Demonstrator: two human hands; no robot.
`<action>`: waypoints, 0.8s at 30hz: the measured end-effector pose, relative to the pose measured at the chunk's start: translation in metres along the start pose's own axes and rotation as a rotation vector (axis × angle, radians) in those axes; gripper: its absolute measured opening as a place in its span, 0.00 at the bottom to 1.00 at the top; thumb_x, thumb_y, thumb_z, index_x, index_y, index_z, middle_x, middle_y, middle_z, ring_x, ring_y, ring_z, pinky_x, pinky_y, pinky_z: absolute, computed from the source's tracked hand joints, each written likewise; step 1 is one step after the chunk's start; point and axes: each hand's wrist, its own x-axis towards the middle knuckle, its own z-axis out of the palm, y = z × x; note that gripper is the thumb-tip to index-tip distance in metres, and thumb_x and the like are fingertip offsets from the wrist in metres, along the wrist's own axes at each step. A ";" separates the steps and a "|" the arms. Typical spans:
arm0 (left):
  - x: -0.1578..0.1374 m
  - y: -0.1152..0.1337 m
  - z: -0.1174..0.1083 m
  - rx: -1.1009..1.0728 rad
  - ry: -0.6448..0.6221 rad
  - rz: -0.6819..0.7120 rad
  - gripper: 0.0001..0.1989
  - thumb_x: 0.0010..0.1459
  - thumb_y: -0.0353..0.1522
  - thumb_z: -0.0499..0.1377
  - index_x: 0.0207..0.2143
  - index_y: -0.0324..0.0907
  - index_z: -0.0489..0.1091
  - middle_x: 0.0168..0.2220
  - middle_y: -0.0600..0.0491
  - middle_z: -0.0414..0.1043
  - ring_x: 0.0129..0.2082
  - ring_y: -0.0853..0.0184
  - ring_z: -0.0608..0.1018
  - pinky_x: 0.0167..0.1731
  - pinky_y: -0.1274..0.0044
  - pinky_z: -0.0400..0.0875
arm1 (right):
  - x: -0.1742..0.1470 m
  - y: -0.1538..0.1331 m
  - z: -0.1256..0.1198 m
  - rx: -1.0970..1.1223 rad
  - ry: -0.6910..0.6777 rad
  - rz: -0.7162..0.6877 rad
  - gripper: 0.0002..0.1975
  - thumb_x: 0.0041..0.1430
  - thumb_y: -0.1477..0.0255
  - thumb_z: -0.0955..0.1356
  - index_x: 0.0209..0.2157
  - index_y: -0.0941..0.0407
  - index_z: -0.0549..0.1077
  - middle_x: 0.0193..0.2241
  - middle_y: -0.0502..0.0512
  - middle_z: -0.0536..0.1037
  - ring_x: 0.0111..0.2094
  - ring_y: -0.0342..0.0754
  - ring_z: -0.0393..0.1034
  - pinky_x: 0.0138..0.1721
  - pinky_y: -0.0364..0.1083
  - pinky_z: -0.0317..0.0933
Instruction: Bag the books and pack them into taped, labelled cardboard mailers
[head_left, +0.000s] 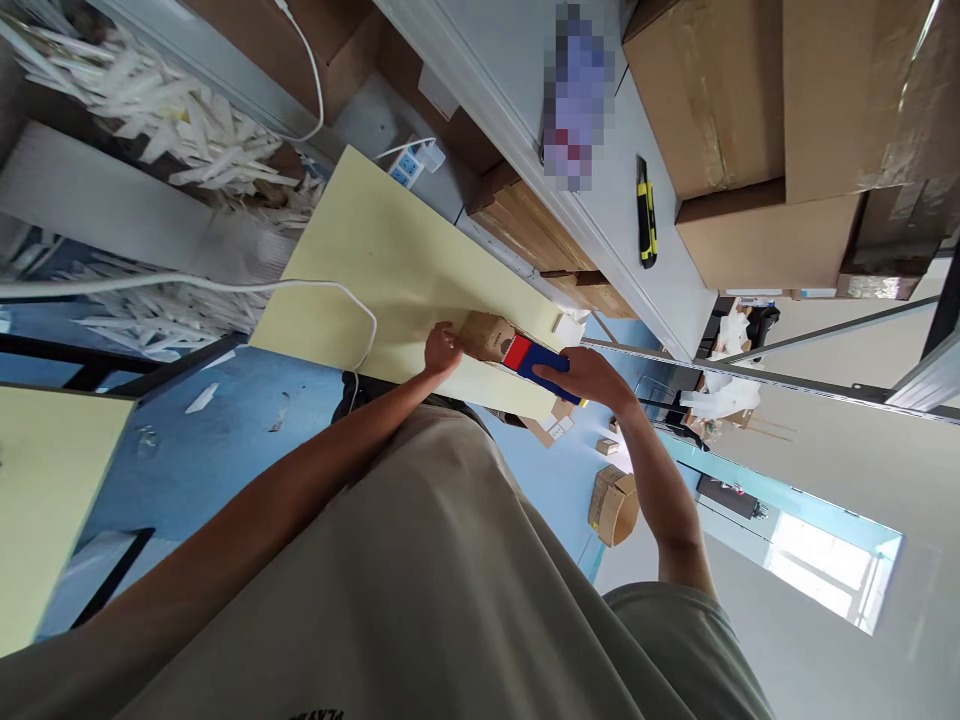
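Note:
A small brown cardboard box (486,336) lies over the pale yellow tabletop (390,235) in front of me. My left hand (442,350) is at the left end of this box, its fingers curled against it. From the right, my right hand (589,375) grips a long blue-and-red box (546,366), thumb along the near side. The red end of that box meets the right end of the cardboard box; I cannot tell whether it reaches inside. A white cable (330,284) runs across the tabletop left of my left hand.
Beyond the table, a grey shelf (517,110) carries a yellow-and-black utility knife (646,212) and large cardboard boxes (712,100). A power strip (406,168) is behind the table. Piles of white strips (180,120) fill the left. An open carton (615,505) stands on the blue floor.

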 end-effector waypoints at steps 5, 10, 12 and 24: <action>-0.004 0.035 -0.008 0.213 -0.312 0.256 0.62 0.44 0.33 0.78 0.81 0.44 0.59 0.62 0.39 0.71 0.65 0.40 0.75 0.66 0.54 0.74 | 0.000 -0.002 -0.001 -0.062 0.000 -0.012 0.33 0.73 0.36 0.69 0.36 0.53 0.77 0.36 0.63 0.88 0.39 0.58 0.83 0.36 0.49 0.64; 0.003 0.072 -0.002 0.359 -0.428 0.458 0.43 0.51 0.35 0.77 0.70 0.44 0.75 0.58 0.39 0.72 0.61 0.40 0.75 0.65 0.52 0.72 | -0.003 -0.012 -0.005 -0.160 0.029 -0.027 0.27 0.77 0.43 0.70 0.38 0.53 0.79 0.41 0.64 0.88 0.41 0.59 0.83 0.36 0.49 0.61; 0.004 0.077 0.002 0.393 -0.397 0.467 0.32 0.55 0.32 0.73 0.63 0.45 0.80 0.56 0.39 0.73 0.58 0.41 0.75 0.63 0.52 0.73 | -0.005 -0.016 -0.006 -0.179 0.037 -0.032 0.27 0.77 0.43 0.70 0.39 0.53 0.79 0.42 0.64 0.88 0.42 0.59 0.82 0.36 0.50 0.61; 0.004 0.045 -0.002 0.570 -0.387 0.412 0.27 0.55 0.33 0.76 0.58 0.49 0.82 0.54 0.42 0.74 0.56 0.45 0.76 0.62 0.57 0.75 | 0.028 0.044 0.015 -0.193 0.022 0.024 0.32 0.74 0.38 0.69 0.40 0.55 0.81 0.45 0.67 0.89 0.45 0.60 0.84 0.36 0.49 0.62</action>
